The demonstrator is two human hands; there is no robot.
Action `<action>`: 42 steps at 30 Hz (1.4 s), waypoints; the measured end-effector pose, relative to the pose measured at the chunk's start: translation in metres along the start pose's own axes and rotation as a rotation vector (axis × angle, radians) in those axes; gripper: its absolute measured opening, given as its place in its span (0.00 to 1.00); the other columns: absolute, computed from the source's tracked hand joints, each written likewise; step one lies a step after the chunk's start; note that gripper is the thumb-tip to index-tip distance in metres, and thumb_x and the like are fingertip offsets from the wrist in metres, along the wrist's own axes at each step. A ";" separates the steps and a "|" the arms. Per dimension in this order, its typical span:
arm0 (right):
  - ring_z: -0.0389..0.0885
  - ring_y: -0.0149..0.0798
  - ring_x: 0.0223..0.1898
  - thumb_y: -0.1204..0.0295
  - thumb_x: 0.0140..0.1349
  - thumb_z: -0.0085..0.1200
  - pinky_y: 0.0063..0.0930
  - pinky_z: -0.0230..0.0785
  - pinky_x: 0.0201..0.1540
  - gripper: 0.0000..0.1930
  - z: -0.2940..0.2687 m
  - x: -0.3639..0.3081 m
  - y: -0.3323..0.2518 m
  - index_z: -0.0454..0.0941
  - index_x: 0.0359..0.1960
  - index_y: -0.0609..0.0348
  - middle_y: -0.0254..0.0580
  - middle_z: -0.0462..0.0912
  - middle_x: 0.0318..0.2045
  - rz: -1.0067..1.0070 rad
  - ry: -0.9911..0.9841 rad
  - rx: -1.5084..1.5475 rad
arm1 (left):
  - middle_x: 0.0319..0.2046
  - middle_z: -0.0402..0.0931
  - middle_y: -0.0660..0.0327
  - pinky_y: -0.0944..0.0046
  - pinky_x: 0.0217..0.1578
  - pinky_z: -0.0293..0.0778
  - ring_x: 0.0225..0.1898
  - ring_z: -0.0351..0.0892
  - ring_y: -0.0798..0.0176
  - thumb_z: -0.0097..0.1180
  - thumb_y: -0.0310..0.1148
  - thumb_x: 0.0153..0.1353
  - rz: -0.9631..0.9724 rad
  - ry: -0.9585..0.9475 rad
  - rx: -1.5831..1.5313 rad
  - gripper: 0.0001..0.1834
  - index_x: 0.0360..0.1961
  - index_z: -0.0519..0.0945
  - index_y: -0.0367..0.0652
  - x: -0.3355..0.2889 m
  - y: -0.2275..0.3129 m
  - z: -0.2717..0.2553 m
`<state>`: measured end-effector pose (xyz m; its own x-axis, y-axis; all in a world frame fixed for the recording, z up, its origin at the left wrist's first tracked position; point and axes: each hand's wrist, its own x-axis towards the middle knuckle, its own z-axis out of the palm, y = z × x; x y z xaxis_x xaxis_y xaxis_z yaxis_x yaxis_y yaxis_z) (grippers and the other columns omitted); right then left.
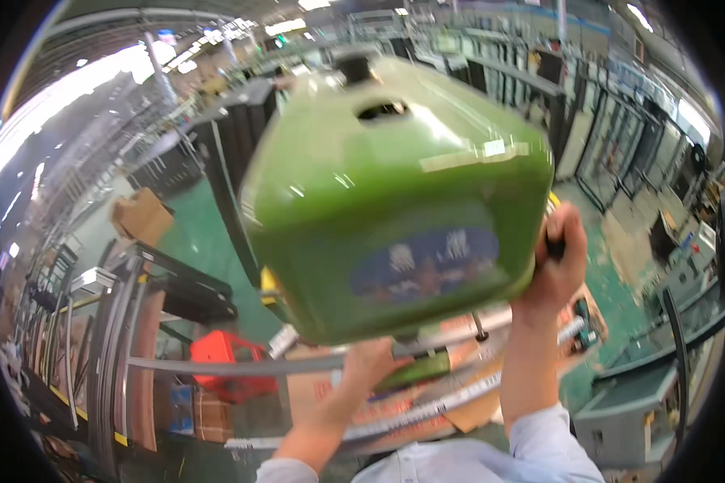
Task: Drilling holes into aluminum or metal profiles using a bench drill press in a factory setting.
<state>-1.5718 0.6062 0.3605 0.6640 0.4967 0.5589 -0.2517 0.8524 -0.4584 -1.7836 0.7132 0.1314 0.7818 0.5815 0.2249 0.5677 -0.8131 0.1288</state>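
A large green machine head (362, 193), which looks like that of a bench drill, fills the middle of the view in front of me. My right hand (560, 270) is closed around a black knob handle (554, 244) at its right side. Below the housing, my left hand (366, 366) is closed on a long grey metal bar (242, 367) that runs out to the left; its fingertips are partly hidden. A thin drill spindle (479, 326) hangs under the housing, right of my left hand. A green machine part (415, 369) shows beside my left fingers.
Left of the bench stands a red plastic stool (213, 356). A dark metal frame (181, 282) rises at the left, with a cardboard box (141, 216) beyond it. A dark green power tool (584, 322) lies on the right. Grey metal cabinets (632, 410) stand at the lower right.
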 end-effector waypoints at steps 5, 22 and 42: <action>0.48 0.24 0.18 0.58 0.79 0.41 0.22 0.44 0.22 0.17 -0.004 -0.007 0.001 0.63 0.29 0.50 0.26 0.55 0.15 -0.056 -0.060 0.013 | 0.33 0.84 0.50 0.50 0.42 0.82 0.41 0.86 0.48 0.60 0.74 0.52 -0.102 -0.184 -0.016 0.41 0.34 0.83 0.40 0.001 0.003 -0.006; 0.78 0.54 0.63 0.69 0.77 0.40 0.48 0.71 0.65 0.22 -0.064 -0.097 -0.066 0.72 0.61 0.79 0.64 0.81 0.57 0.337 -0.102 -0.547 | 0.27 0.81 0.54 0.52 0.34 0.80 0.35 0.84 0.49 0.63 0.70 0.53 -0.018 -0.060 -0.053 0.36 0.27 0.79 0.41 -0.005 -0.005 0.012; 0.76 0.65 0.22 0.68 0.72 0.52 0.56 0.63 0.26 0.14 -0.040 -0.105 -0.054 0.70 0.27 0.60 0.57 0.76 0.17 0.223 -0.414 -1.702 | 0.28 0.80 0.53 0.51 0.36 0.81 0.36 0.84 0.49 0.66 0.69 0.51 -0.015 -0.046 -0.060 0.36 0.26 0.79 0.40 -0.005 -0.004 0.011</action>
<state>-1.5998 0.5009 0.2988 0.4487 0.8041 0.3899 0.8199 -0.1967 -0.5377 -1.7866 0.7140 0.1191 0.7848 0.5936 0.1783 0.5645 -0.8033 0.1897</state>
